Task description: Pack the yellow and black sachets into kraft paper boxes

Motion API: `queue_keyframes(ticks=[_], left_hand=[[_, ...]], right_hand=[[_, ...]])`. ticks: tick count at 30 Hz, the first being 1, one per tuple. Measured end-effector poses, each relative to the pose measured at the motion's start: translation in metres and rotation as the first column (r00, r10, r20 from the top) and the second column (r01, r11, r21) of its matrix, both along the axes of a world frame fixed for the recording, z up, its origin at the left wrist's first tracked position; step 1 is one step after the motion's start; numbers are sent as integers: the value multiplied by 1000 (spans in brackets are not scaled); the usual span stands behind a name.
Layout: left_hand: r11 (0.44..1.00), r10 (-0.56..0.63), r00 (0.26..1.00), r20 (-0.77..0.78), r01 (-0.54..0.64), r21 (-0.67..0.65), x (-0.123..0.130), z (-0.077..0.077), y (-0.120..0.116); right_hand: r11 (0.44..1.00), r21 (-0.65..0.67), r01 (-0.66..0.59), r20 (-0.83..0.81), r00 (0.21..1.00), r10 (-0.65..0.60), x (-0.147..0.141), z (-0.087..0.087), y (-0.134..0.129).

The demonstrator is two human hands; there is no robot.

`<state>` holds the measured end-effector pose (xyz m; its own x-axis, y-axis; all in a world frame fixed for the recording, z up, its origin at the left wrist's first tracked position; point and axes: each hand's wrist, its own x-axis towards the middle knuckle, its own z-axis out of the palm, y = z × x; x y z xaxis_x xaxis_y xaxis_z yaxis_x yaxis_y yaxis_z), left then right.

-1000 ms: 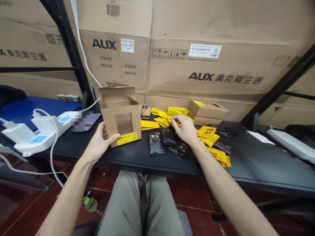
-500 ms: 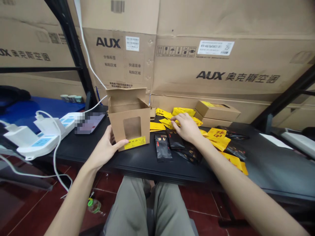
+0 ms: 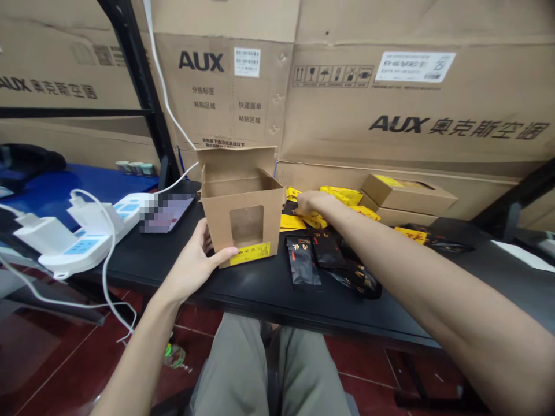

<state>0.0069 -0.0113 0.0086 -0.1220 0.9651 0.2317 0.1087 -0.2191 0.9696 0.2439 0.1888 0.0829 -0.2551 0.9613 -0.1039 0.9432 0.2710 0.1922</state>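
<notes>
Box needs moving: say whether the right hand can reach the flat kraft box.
Probably yes: the right hand is over the yellow packets, and only those packets lie between it and the flat kraft box.

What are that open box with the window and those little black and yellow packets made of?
The open box looks like plain kraft cardboard, with a matte brown finish and stiff folded flaps. The black packets seem to be plastic or foil film, judging by their soft sheen and creases. The yellow packets look like similar film, though they are too far away to be sure.
</notes>
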Motion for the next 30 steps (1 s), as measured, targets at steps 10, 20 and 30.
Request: queue_keyframes(ticks=[10, 20, 30], left_hand=[[1000, 24, 999, -32, -24, 0, 1, -2, 1], [998, 66, 991, -120, -62, 34, -2, -10, 1], [997, 81, 992, -98, -80, 22, 0, -6, 0]], right_hand=[[975, 161, -152, -123, 977, 173, 20, 41, -17], [774, 631, -52, -635, 539, 554, 54, 127, -95], [657, 740, -140, -485, 565, 667, 3, 159, -180]])
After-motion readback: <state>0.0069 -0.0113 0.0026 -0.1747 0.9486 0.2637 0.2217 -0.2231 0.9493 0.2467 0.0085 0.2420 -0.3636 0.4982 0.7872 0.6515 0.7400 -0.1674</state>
